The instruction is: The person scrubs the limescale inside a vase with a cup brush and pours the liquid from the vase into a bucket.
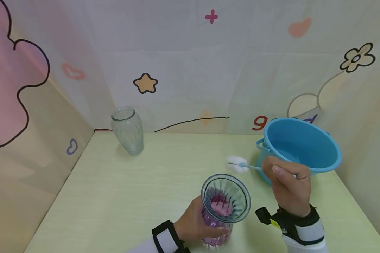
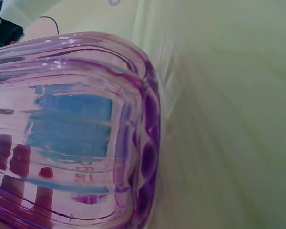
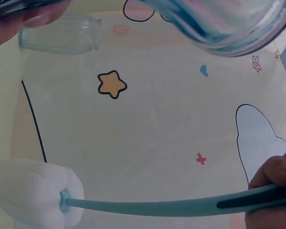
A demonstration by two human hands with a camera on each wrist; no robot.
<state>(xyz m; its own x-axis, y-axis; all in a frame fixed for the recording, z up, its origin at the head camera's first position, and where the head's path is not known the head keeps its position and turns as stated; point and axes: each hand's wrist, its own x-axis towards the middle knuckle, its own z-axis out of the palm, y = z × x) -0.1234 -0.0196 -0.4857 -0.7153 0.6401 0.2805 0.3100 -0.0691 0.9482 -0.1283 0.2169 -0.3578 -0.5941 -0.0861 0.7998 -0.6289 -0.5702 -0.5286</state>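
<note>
Toward the front of the table, my left hand (image 1: 190, 223) grips a ribbed glass vase (image 1: 222, 207) round its side. Its mouth faces up and tilts toward the head camera; the lower glass is tinted purple. Seen close in the left wrist view, the purple vase (image 2: 76, 124) shows fingers through its wall. My right hand (image 1: 288, 186) holds a bottle brush by its blue handle (image 3: 157, 208). The brush's white sponge head (image 1: 237, 164) points left, beyond the vase's rim and apart from it. In the right wrist view the sponge head (image 3: 35, 193) is at lower left.
A blue bucket (image 1: 304, 138) stands at the back right, partly behind my right hand. Another vase, of clear ribbed glass (image 1: 130, 135), stands upright at the back left. The pale table (image 1: 114, 196) meets a printed cloth backdrop (image 1: 183, 52) behind and at both sides.
</note>
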